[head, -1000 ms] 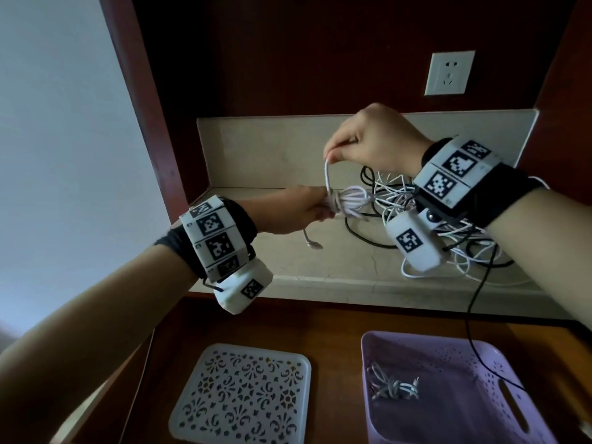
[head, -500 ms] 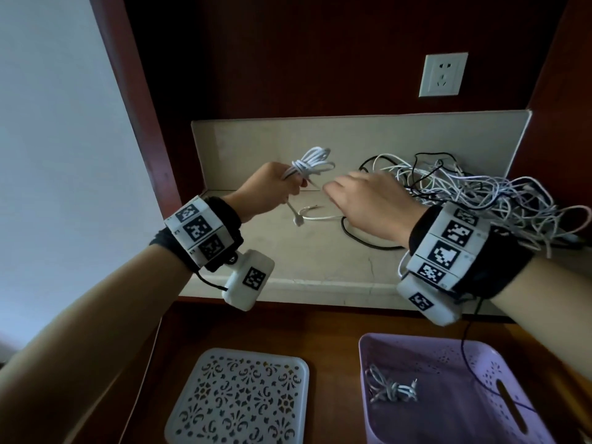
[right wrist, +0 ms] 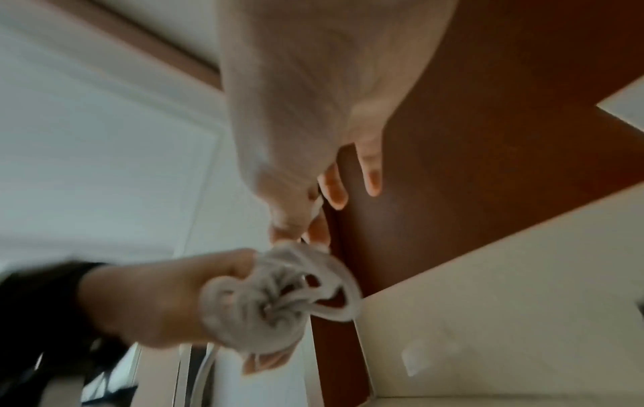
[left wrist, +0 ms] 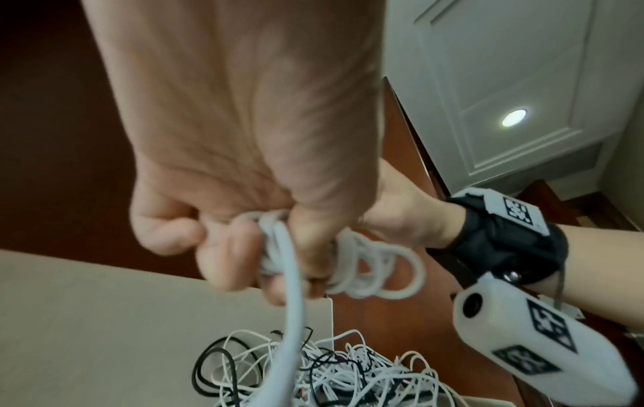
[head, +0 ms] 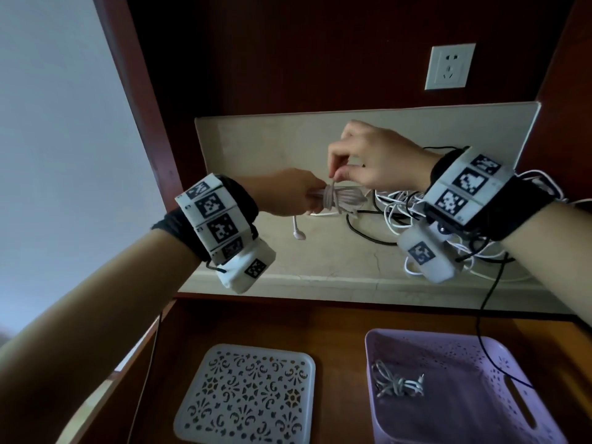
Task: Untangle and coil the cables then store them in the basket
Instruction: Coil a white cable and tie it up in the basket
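My left hand (head: 288,195) (left wrist: 244,239) grips a coiled white cable (head: 342,201) (left wrist: 366,272) (right wrist: 278,300) above the stone shelf (head: 336,261). Just above the coil, my right hand (head: 362,161) (right wrist: 303,220) pinches a strand of that cable that runs around the bundle. One free end with a plug (head: 298,233) hangs below my left hand. A tangle of white and black cables (head: 400,206) (left wrist: 313,369) lies on the shelf to the right, partly hidden by my right wrist. The purple basket (head: 480,357) stands below at the right with one coiled cable (head: 397,382) inside.
A white perforated lid (head: 250,398) lies on the wooden surface left of the basket. A black cable (head: 487,318) hangs from the shelf down into the basket. A wall socket (head: 450,67) sits above the shelf's back panel. Dark wooden walls close the niche.
My left hand dropped and turned the coil sideways. My right hand rose from the shelf to above the coil and now pinches the strand around it.
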{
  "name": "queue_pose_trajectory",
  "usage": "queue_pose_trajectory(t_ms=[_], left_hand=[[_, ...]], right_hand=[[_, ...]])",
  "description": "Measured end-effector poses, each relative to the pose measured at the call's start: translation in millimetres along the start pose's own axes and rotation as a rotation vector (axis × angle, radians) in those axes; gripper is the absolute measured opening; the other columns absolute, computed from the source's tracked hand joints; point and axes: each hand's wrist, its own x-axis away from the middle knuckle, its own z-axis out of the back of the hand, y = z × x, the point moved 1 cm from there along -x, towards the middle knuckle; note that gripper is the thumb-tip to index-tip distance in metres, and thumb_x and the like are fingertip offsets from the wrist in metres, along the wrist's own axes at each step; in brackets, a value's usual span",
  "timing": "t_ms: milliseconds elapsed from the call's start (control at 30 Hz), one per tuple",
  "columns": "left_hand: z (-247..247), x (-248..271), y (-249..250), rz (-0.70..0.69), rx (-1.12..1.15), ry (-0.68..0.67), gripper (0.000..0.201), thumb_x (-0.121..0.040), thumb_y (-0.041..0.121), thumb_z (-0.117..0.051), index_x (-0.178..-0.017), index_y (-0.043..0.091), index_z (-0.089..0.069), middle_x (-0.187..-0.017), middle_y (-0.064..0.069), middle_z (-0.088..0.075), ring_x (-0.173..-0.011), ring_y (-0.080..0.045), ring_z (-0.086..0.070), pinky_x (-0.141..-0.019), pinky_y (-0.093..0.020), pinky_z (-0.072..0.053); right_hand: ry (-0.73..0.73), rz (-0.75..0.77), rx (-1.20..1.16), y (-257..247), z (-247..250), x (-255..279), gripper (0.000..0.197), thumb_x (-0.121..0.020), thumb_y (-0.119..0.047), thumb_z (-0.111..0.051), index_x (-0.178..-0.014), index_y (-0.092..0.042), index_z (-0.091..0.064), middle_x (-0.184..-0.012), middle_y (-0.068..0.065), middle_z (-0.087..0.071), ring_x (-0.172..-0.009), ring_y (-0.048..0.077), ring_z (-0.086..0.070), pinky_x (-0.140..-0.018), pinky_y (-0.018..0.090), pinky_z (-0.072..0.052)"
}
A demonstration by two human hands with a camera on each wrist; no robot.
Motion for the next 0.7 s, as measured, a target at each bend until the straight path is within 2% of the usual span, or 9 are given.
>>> queue_pose_trajectory(t_ms=[67,133,233,300,400,500,600,667,700], left_hand=[[5.9,5.0,-2.1,-0.103,0.171,-0.016,0.028,-0.095,0.013,-0.047,-0.070,0.024,-0.049,-0.072,0.003,-0.051,-0.067,-0.009,-0.046,-0.070,-0.024,-0.038],[7.6,10.3,-0.1,-0.236,0.484,0.010,0.024,-0.096,0.012,-0.047,-0.075,0.023,-0.050,-0.070,0.005,-0.049,-0.060,0.001,-0.045,-0.063,-0.013,-0.038],[3.5,10.5,3.5,-0.300,0.870,0.103,0.007,-0.088,0.016,-0.044,-0.085,0.017,-0.051,-0.073,0.010,-0.051,-0.062,0.003,-0.045,-0.062,-0.011,-0.039],[0.6,7.5,2.7,-0.272,0.984,0.175,0.006,-0.085,0.017,-0.046,-0.085,0.014,-0.051,-0.073,0.008,-0.051,-0.065,-0.002,-0.044,-0.063,-0.015,-0.038],[0.7,6.2,1.1,-0.222,0.978,0.250,0.020,-0.082,0.028,-0.056,-0.090,0.010,-0.052,-0.075,0.001,-0.046,-0.065,-0.007,-0.043,-0.061,-0.019,-0.038],[0.6,2.7,0.8,-0.106,0.917,0.410,0.038,-0.089,0.031,-0.058,-0.113,0.002,-0.047,-0.073,-0.001,-0.049,-0.059,-0.008,-0.046,-0.055,-0.019,-0.041],[-0.9,1.0,6.4,-0.057,0.669,0.586,0.029,-0.095,0.030,-0.053,-0.118,0.012,-0.048,-0.070,-0.007,-0.056,-0.057,-0.016,-0.050,-0.057,-0.031,-0.044],[-1.1,0.7,10.8,-0.012,0.520,0.652,0.025,-0.097,0.027,-0.050,-0.115,0.010,-0.049,-0.079,-0.016,-0.062,-0.066,-0.028,-0.056,-0.064,-0.039,-0.047],[-0.5,-0.2,12.5,0.010,0.470,0.670,0.023,-0.097,0.025,-0.048,-0.113,0.008,-0.050,-0.084,-0.015,-0.064,-0.069,-0.029,-0.057,-0.067,-0.040,-0.047]], right_hand=[[-0.051,-0.120,-0.367,3.3,-0.1,3.5,0.016,-0.086,-0.009,-0.063,-0.076,-0.022,-0.060,-0.080,-0.012,-0.055,-0.075,-0.007,-0.055,-0.075,0.014,-0.041],[0.011,-0.173,-0.683,4.0,0.4,4.0,0.025,-0.087,0.002,-0.056,-0.075,-0.019,-0.057,-0.069,-0.012,-0.062,-0.066,-0.009,-0.057,-0.066,0.008,-0.043],[0.139,-0.266,-1.033,0.5,-2.3,0.8,0.023,-0.086,0.005,-0.055,-0.074,-0.015,-0.057,-0.063,-0.008,-0.064,-0.059,0.006,-0.060,-0.054,0.018,-0.050],[0.221,-0.301,-1.049,-4.6,-6.0,-2.6,0.021,-0.088,-0.001,-0.055,-0.076,-0.017,-0.058,-0.067,-0.003,-0.062,-0.059,0.015,-0.058,-0.048,0.023,-0.050],[0.282,-0.350,-0.938,-9.1,-12.4,-5.5,0.018,-0.091,-0.002,-0.050,-0.083,-0.016,-0.057,-0.070,0.001,-0.058,-0.052,0.012,-0.052,-0.044,0.023,-0.045],[0.320,-0.442,-0.880,-9.1,-21.0,-7.2,0.015,-0.093,-0.003,-0.046,-0.094,-0.013,-0.057,-0.066,0.002,-0.051,-0.043,0.008,-0.046,-0.041,0.024,-0.044],[0.352,-0.562,-0.919,-11.1,-27.4,-8.3,0.018,-0.094,-0.006,-0.047,-0.088,-0.019,-0.058,-0.060,-0.002,-0.047,-0.040,0.007,-0.044,-0.042,0.024,-0.046],[0.357,-0.618,-0.976,-12.9,-28.1,-9.6,0.019,-0.094,-0.006,-0.045,-0.089,-0.020,-0.058,-0.059,-0.002,-0.047,-0.039,0.006,-0.044,-0.042,0.022,-0.047],[0.360,-0.633,-0.988,-13.8,-27.5,-10.2,0.018,-0.095,-0.007,-0.045,-0.091,-0.019,-0.057,-0.059,-0.002,-0.046,-0.039,0.005,-0.044,-0.043,0.022,-0.047]])
